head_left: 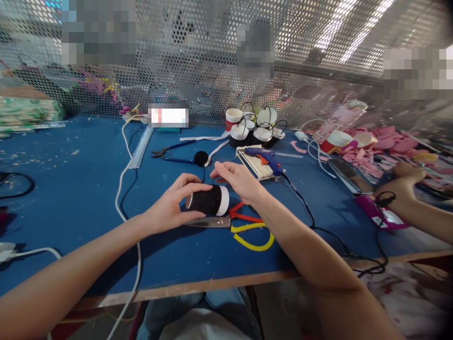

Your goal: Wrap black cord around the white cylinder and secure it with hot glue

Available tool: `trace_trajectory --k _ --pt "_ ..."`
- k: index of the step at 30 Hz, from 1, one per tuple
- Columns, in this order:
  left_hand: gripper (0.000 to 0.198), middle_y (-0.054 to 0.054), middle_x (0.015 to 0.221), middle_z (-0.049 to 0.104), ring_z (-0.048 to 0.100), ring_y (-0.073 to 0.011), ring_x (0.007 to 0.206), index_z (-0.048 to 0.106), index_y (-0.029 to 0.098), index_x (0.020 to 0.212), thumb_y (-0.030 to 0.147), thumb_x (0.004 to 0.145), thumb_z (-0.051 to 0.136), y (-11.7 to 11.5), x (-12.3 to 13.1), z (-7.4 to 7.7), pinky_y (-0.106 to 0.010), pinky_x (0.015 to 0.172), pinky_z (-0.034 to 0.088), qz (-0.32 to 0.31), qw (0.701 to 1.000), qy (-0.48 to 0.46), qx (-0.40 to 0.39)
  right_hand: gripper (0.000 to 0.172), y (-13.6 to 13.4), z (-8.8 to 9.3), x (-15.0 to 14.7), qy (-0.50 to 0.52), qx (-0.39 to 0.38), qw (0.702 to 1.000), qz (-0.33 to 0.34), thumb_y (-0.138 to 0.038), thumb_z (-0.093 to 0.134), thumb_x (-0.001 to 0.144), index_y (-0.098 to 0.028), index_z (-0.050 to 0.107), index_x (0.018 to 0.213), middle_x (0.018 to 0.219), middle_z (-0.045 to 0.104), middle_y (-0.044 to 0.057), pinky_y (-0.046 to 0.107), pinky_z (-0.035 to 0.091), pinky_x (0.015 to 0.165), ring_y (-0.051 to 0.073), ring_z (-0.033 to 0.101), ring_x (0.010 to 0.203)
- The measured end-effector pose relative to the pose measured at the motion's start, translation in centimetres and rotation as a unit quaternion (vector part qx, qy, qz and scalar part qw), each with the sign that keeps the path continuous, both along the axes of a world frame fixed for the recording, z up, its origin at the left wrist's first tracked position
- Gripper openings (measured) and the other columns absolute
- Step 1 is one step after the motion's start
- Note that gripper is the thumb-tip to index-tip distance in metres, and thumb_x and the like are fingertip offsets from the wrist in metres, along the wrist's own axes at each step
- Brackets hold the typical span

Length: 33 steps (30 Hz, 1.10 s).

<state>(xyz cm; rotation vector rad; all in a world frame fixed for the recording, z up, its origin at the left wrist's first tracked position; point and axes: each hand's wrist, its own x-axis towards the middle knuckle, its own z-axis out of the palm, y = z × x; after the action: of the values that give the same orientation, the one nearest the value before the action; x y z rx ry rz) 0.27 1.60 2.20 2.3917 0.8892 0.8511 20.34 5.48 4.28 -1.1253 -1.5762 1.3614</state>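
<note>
My left hand (180,200) is wrapped round a paper cup (207,200) that lies on its side, its wall covered in black and its white end towards the right. Just above the cup, my right hand (235,178) has its fingers drawn together; whatever they hold, if anything, is hidden. A black strand (204,174) runs up from the cup towards a small black ball (201,158), probably yarn. Under the cup lie scissors (251,229) with one red and one yellow handle, blades partly covered by the cup and my left hand.
Behind my right hand a blue glue gun (265,158) rests on pale sticks (253,163). Several black-and-white cups (262,134) with looped handles stand farther back. Blue-handled pliers (177,150) lie left of them. A white cable (119,189) crosses the table. Another person's hand (399,184) is at right.
</note>
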Motion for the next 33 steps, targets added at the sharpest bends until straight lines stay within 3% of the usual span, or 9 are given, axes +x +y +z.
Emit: trace_trajectory --k 6,10,13,18,22,26,30,33 --pt "0.056 -0.009 0.117 0.04 0.044 -0.0239 0.113 0.038 0.026 0.127 0.028 0.077 0.064 -0.2 0.1 0.1 -0.041 0.095 0.042 -0.026 0.999 0.037 0.016 0.062 -0.3 0.3 0.5 -0.116 -0.05 0.984 0.124 -0.068 0.034 0.079 -0.016 0.069 0.077 0.085 0.067 0.006 0.033 0.04 0.084 0.02 0.058 0.088" --pt "0.063 -0.008 0.116 0.045 0.049 -0.0235 0.107 0.035 0.024 0.122 0.032 0.07 0.07 -0.2 0.2 -0.3 -0.04 0.088 0.048 0.018 1.0 -0.002 -0.022 0.061 -0.7 0.2 0.3 -0.095 -0.044 0.983 0.153 -0.067 0.033 0.08 -0.018 0.069 0.083 0.088 0.068 0.004 0.033 0.04 0.087 0.02 0.058 0.094" --pt "0.06 -0.007 0.112 0.047 0.053 -0.0225 0.101 0.039 0.022 0.114 0.037 0.066 0.072 0.0 0.1 -0.5 -0.038 0.083 0.05 0.056 0.997 -0.03 -0.036 0.05 -0.7 0.1 0.2 -0.092 0.014 0.983 0.158 -0.061 0.043 0.079 -0.018 0.068 0.088 0.093 0.067 0.004 0.031 0.042 0.083 0.019 0.058 0.093" --pt "0.058 -0.009 0.109 0.047 0.05 -0.0232 0.102 0.043 0.02 0.11 0.041 0.065 0.072 0.2 0.0 -0.1 -0.037 0.08 0.05 0.039 0.999 -0.018 0.002 0.036 -0.9 -0.1 -0.2 -0.085 0.035 0.989 0.114 -0.046 0.063 0.071 -0.018 0.066 0.094 0.096 0.066 0.005 0.03 0.045 0.077 0.018 0.059 0.087" --pt "0.057 -0.009 0.106 0.049 0.052 -0.0234 0.099 0.044 0.019 0.109 0.044 0.065 0.071 0.2 0.0 -0.1 -0.038 0.08 0.049 0.041 0.999 -0.001 -0.001 0.021 -1.1 -0.1 -0.6 -0.069 0.079 0.993 0.053 -0.036 0.065 0.07 -0.016 0.065 0.077 0.087 0.064 0.004 0.029 0.044 0.076 0.014 0.057 0.079" --pt "0.057 -0.006 0.102 0.054 0.058 -0.0201 0.087 0.042 0.019 0.108 0.042 0.065 0.071 0.2 0.0 -0.2 -0.037 0.077 0.05 0.064 0.99 -0.042 -0.118 0.02 -0.8 0.3 -0.4 -0.037 0.119 0.992 0.011 -0.035 0.063 0.072 -0.016 0.06 0.071 0.073 0.057 0.0 0.025 0.041 0.064 0.01 0.05 0.066" --pt "0.055 -0.006 0.103 0.057 0.061 -0.0184 0.085 0.04 0.02 0.115 0.039 0.071 0.067 0.4 0.0 -0.2 -0.031 0.072 0.05 0.044 0.956 -0.131 -0.26 0.02 -0.1 0.6 0.2 -0.005 0.143 0.988 -0.05 -0.036 0.063 0.073 -0.017 0.056 0.07 0.065 0.053 -0.003 0.024 0.039 0.059 0.008 0.046 0.059" --pt "0.053 -0.004 0.093 0.061 0.06 -0.0167 0.077 0.043 0.02 0.117 0.038 0.073 0.065 0.5 0.0 -0.3 -0.027 0.065 0.049 0.032 0.933 -0.16 -0.321 0.023 0.4 0.4 0.7 -0.007 0.155 0.985 -0.073 -0.039 0.062 0.074 -0.018 0.054 0.068 0.062 0.052 -0.003 0.024 0.037 0.054 0.008 0.044 0.055"
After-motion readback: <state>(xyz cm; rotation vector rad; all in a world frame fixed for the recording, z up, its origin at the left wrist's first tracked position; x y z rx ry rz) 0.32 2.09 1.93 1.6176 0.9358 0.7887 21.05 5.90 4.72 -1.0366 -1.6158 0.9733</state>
